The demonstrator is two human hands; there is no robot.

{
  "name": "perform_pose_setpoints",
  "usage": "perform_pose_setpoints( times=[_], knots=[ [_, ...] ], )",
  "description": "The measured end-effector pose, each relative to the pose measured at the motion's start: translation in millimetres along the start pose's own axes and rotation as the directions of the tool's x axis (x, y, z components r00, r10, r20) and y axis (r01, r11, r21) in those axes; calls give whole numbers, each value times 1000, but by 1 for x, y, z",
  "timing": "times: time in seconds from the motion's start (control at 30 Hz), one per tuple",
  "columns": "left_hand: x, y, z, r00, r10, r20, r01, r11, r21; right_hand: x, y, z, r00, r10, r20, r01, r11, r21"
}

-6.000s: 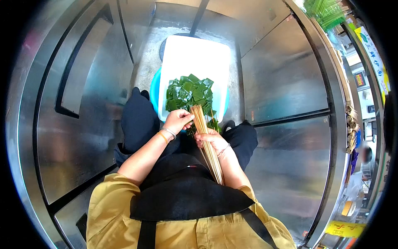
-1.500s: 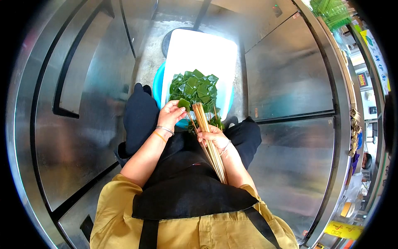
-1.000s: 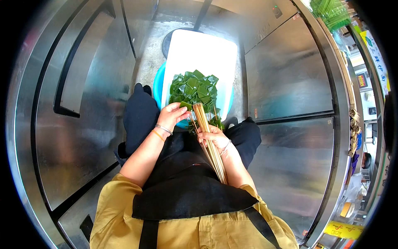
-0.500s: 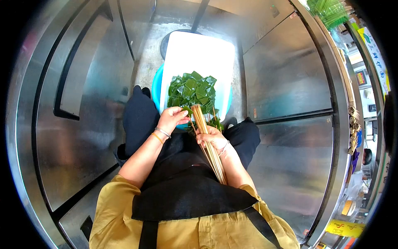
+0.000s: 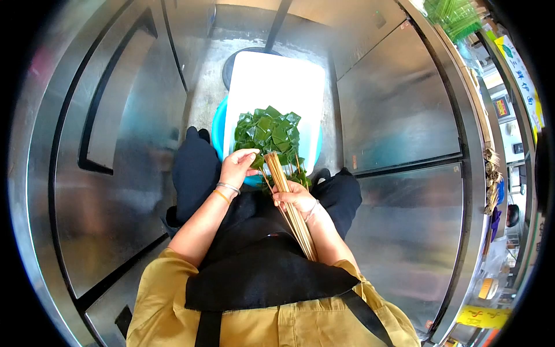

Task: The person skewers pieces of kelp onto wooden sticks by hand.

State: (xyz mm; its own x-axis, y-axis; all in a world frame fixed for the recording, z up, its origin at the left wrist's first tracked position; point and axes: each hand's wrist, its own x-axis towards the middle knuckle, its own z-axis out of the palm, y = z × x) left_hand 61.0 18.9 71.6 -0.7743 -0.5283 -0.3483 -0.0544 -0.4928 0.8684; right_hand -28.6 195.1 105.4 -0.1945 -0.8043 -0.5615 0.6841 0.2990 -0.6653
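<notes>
My right hand (image 5: pixel 295 198) is closed around a thick bundle of thin bamboo skewers (image 5: pixel 287 202), which slants from near my apron up toward the tray. A few skewers stand apart from the bundle at its upper end, with green pieces on them. My left hand (image 5: pixel 239 166) pinches a dark green, glossy sheet piece that looks like kelp (image 5: pixel 258 162), just left of the skewer tips; the fingers partly hide it. Beyond both hands, a heap of similar square kelp pieces (image 5: pixel 269 132) lies on the near part of a white tray (image 5: pixel 277 81).
A blue basin (image 5: pixel 218 124) shows under the tray, between my legs. Stainless steel cabinet doors stand close on the left (image 5: pixel 133 173) and right (image 5: pixel 399 110). A shelf with assorted goods and a yellow package (image 5: pixel 483 317) is at far right.
The tray and kelp heap appear slightly lower in view. My left hand stays beside the skewer tips, its kelp piece now less visible. My right hand still grips the bundle.
</notes>
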Motion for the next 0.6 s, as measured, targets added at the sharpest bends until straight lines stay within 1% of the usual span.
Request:
perform_pose_setpoints(
  times=[0.07,0.1,0.17,0.2,0.23,0.33,0.37,0.47,0.6],
  knots=[
    [-2,3,1,998,-48,-43,46,998,-38,0,-1,2,1000,3,-10,-3,1000,-25],
    [-2,4,1,998,-45,-41,43,998,-34,0,-2,1,1000,-2,-8,2,1000,-24],
    [-3,5,0,993,-115,-11,114,990,-79,0,-1,0,1000,8,0,-8,999,-39],
    [-3,7,-1,989,-146,3,146,987,-70,0,-1,-1,1000,3,2,-2,999,-36],
    [-3,10,-1,990,-144,4,144,987,-65,1,0,-2,1000,0,14,0,999,-35],
    [-7,19,-1,973,-227,41,231,967,-105,1,0,-2,999,-15,36,16,999,-33],
    [-7,20,-1,974,-225,41,228,969,-99,1,-1,-2,999,-25,42,26,999,-33],
    [-7,20,-2,958,-283,48,287,954,-90,1,0,-3,999,-14,41,16,999,-40],
    [-8,25,0,949,-303,82,311,945,-104,0,1,-2,997,-48,56,49,999,-21]
  ],
)
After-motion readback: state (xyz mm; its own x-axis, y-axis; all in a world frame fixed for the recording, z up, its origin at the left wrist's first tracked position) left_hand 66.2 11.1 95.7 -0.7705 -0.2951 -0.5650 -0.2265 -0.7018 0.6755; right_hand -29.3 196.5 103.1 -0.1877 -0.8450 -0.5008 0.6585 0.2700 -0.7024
